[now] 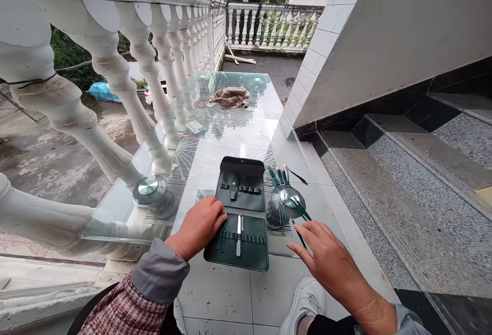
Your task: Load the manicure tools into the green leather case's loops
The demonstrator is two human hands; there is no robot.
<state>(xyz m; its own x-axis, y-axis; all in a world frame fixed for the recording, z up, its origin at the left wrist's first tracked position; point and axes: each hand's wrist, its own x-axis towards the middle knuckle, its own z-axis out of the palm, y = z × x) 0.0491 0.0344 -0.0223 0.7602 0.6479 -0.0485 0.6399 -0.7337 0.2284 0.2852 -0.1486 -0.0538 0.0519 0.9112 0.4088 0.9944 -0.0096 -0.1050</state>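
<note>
Outdoors, my left hand (pixel 198 227) lay on the left side of the open dark green tool case (pixel 246 196), its fingers (pixel 217 215) loosely bent and pressed on the lower flap, gripping nothing. The case sat unfolded at the near edge of the glass table (pixel 230 135), about midway across it. One slim metal tool (pixel 239 235) stood in the row of loops on the lower flap, just right of my fingertips; the upper flap showed a small pocket and another row of loops.

My right hand (pixel 326 260) hovered past the near right corner of the table, palm down, fingers (pixel 313 233) spread wide and holding nothing. Just ahead of it, beside the case's right side, lay a loose heap of green-handled tools (pixel 288 196), some of them crossing one another. I couldn't tell whether my fingertips touched the nearest handle.

A crumpled brown cloth (pixel 231 97) rested at the far end of the table, and a small box (pixel 195 127) lay by the left edge. A white balustrade (pixel 126 83) ran along the left, with stone steps (pixel 423 171) rising on the right.
</note>
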